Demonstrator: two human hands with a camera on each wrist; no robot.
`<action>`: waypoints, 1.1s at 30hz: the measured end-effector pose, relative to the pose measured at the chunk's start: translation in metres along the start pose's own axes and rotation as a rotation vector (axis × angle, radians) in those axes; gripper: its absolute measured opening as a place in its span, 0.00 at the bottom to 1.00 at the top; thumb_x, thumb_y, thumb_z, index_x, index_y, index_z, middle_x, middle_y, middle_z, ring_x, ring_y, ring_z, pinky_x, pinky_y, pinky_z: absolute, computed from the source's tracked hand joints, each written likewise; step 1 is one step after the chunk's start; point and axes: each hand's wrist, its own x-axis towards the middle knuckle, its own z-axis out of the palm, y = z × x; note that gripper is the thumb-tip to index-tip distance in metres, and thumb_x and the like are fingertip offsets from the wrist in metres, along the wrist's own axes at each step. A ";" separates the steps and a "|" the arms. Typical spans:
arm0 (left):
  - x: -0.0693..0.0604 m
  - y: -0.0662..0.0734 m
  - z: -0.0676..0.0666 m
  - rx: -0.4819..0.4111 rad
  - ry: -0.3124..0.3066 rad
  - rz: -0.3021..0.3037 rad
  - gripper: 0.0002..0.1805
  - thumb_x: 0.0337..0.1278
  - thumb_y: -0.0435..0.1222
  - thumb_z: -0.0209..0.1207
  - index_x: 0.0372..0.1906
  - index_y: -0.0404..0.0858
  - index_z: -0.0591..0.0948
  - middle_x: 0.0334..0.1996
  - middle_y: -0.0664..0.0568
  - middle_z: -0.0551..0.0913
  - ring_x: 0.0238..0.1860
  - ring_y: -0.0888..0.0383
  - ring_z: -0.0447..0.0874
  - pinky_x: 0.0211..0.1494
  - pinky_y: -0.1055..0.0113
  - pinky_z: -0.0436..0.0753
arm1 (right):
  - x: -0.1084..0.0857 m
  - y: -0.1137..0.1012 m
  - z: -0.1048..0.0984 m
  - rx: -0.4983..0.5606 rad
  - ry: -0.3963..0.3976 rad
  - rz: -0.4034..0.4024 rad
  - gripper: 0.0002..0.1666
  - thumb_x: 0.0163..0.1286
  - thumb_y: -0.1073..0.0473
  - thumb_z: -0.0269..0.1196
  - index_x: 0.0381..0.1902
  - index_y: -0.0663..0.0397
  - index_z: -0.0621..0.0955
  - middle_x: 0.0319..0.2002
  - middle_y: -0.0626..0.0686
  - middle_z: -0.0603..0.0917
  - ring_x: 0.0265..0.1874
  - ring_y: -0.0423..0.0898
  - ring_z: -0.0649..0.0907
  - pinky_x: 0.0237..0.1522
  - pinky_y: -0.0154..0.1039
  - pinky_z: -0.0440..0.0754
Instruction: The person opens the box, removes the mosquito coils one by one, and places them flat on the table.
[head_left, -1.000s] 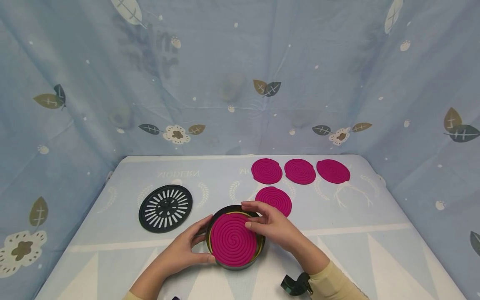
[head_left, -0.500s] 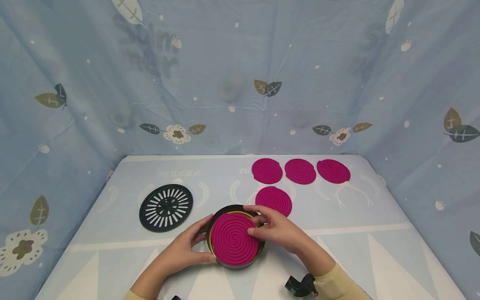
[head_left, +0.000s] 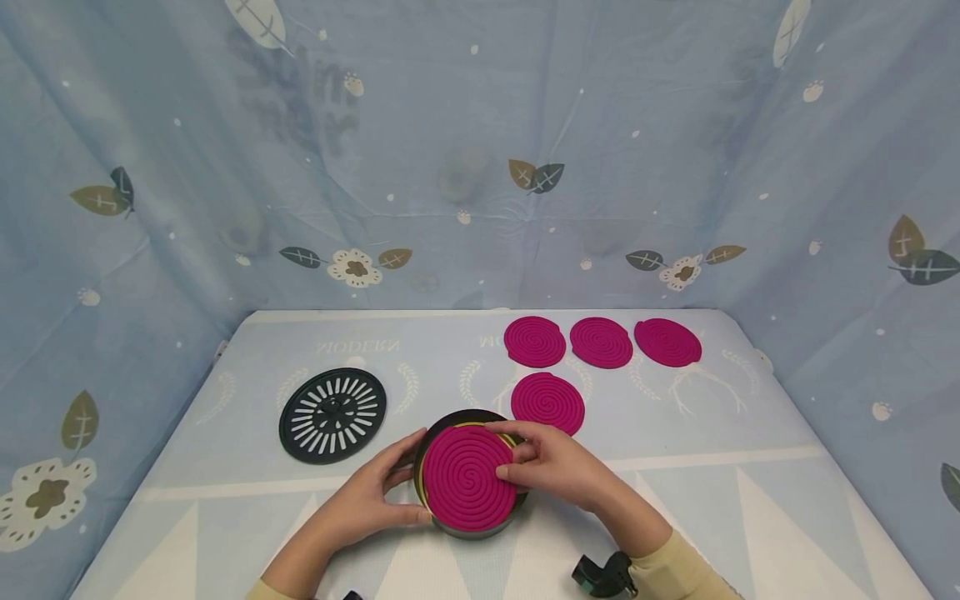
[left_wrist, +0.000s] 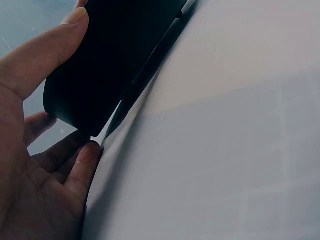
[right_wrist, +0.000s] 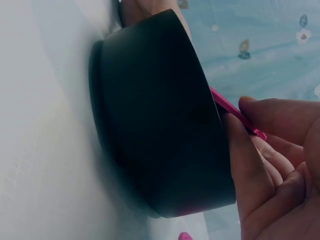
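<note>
A magenta mosquito coil (head_left: 467, 479) lies over the mouth of a round dark tin (right_wrist: 160, 120) with a yellowish inside. My right hand (head_left: 551, 467) pinches the coil at its right edge. In the right wrist view that edge of the coil (right_wrist: 230, 106) sticks up past the tin's rim, between thumb and fingers. My left hand (head_left: 367, 504) grips the tin from the left, its thumb near the front and its fingers toward the back. The left wrist view has the thumb against the dark wall of the tin (left_wrist: 115, 55). What is inside under the coil is hidden.
A dark slotted lid (head_left: 332, 415) lies to the left on the patterned table cloth. Several more magenta coils (head_left: 547, 403) lie behind the tin, toward the back right. A blue curtain (head_left: 450, 150) encloses the table's back and sides.
My right thumb and fingers have shifted slightly right and drawn closer together at the coil's edge. The coil has moved barely, if at all. My left hand and the tin stay in place.
</note>
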 end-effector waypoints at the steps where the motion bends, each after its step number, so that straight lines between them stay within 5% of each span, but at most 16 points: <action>1: 0.000 0.000 0.000 -0.002 -0.001 -0.001 0.62 0.32 0.44 0.81 0.77 0.45 0.59 0.69 0.55 0.68 0.69 0.58 0.66 0.70 0.68 0.72 | 0.000 0.000 0.000 0.000 0.000 -0.003 0.35 0.63 0.65 0.70 0.68 0.49 0.74 0.35 0.57 0.88 0.34 0.53 0.88 0.39 0.44 0.91; 16: 0.000 0.000 0.000 -0.005 -0.006 0.006 0.61 0.33 0.44 0.81 0.77 0.45 0.59 0.70 0.55 0.67 0.70 0.58 0.65 0.70 0.68 0.71 | -0.003 0.006 -0.007 0.085 0.024 -0.040 0.34 0.65 0.66 0.68 0.68 0.51 0.72 0.39 0.60 0.87 0.37 0.54 0.88 0.41 0.48 0.91; 33: 0.000 0.000 0.000 -0.004 -0.003 0.004 0.62 0.32 0.45 0.81 0.77 0.45 0.59 0.70 0.55 0.67 0.70 0.59 0.64 0.71 0.68 0.71 | -0.017 0.013 -0.035 0.143 0.141 -0.024 0.38 0.65 0.64 0.68 0.72 0.48 0.68 0.30 0.58 0.82 0.33 0.48 0.85 0.43 0.51 0.90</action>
